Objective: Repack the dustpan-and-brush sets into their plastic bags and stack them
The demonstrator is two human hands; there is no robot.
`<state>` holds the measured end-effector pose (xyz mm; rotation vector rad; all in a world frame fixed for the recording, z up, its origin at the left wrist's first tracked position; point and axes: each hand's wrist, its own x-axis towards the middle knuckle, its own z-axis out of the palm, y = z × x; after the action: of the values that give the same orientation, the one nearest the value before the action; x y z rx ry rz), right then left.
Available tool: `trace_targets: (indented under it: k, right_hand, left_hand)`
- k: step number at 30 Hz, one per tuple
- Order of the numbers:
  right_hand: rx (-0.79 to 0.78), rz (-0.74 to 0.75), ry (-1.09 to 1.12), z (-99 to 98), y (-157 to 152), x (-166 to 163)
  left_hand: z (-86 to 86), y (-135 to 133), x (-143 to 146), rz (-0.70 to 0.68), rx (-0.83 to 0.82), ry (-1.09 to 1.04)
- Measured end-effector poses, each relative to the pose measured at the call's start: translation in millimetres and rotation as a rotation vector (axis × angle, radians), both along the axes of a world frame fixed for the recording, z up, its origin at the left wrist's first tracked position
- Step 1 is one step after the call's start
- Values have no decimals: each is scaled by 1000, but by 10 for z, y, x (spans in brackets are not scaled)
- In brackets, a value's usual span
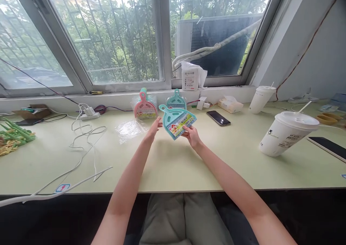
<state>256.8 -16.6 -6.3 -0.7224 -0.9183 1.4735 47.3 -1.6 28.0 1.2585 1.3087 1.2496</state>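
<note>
A teal mini dustpan (169, 116) with a brush set in it and a yellow printed label is held up over the table, tilted with its handle to the upper left. My right hand (191, 135) grips its lower right edge, thumb over the label. Just left of the dustpan is my left hand (155, 128), its fingers extended; whether they touch the dustpan I cannot tell. Behind stands a stack of dustpans with a pink dustpan (144, 106) in front. Another teal dustpan (176, 100) stands against the sill, partly hidden by the held one.
Clear plastic wrapping (131, 130) lies left of my hands. To the right are a phone (218, 117), a tissue pack (230, 104), a large lidded cup (288, 133) and a smaller cup (261, 99). White cables (81, 158) and a power strip (89, 114) lie left.
</note>
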Motion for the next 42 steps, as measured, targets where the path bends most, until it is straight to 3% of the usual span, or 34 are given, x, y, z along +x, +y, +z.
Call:
trace_targets:
  k: [3,4,6,9,12,17,21,24,29,33,42]
  right_hand:
    - [-22,-34,-9,-42,37,31]
    - [-29,-44,-16,-51,49,45]
    - [-41,-57,-33,-60,68,71]
    - [-66,-51,-59,-56,76,85]
    - [-105,-14,-98,-50,73,69]
    - [-116,16,-137,-40,77,53]
    - [-115,-8,-117,3,115,141]
    - [-116,-26,-90,61,157,258]
    - [-157,66,-177,140,201,404]
    - [-161,173,-280,145,182,383]
    - [-173,223,-370,184,104,319]
  left_hand:
    - [-82,83,-322,469,17,379]
    - [-123,98,-428,562,7,518]
    - [-209,119,-600,624,-55,706]
    - [-292,136,-703,533,-150,871]
    - [-298,134,-585,351,-156,1114]
    - [-355,90,-40,166,32,1311]
    - [-470,97,256,-15,227,1226]
    - [-499,139,230,12,273,1229]
    - [-464,223,-6,95,181,1294]
    - [-430,241,-111,147,173,1316]
    - [-373,220,-223,243,171,1321]
